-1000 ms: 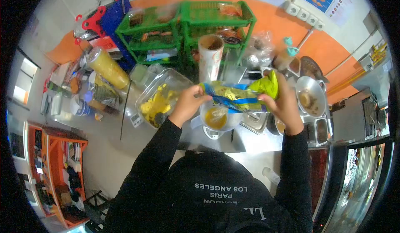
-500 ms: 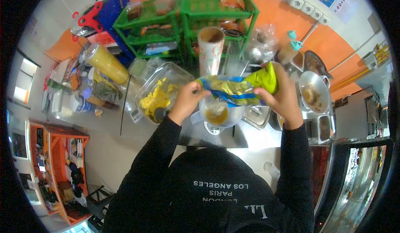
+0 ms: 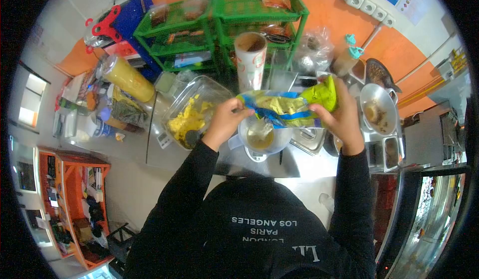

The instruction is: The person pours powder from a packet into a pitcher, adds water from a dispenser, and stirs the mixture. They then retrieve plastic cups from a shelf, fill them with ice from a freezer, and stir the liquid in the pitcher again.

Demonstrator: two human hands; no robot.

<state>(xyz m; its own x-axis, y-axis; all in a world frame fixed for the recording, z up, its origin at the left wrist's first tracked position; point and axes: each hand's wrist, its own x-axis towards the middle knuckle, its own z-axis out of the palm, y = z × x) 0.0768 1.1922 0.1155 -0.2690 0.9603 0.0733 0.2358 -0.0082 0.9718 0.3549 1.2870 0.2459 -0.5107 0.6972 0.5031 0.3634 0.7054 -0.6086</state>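
Note:
A green, blue and yellow plastic packet lies sideways in the air between my hands, over a bowl. My left hand pinches its open end with thumb and fingers. My right hand wraps around the bright green bottom end, thumb in front. Whitish material shows under the packet's mouth, above the bowl. The pale bowl has a handle on its left and yellowish contents inside. It stands on a small white kitchen scale. Left of my left hand sits a clear container with yellow lumps and a dark round utensil end.
Behind stand green plastic racks and a tall patterned cup. A jar of yellow contents stands at the left. On the right are a lidded metal container, a metal pan and squeeze bottles.
The packet's right end and my right hand have shifted slightly right. The whitish material below the packet's mouth shows more clearly. My left hand has stayed almost in place.

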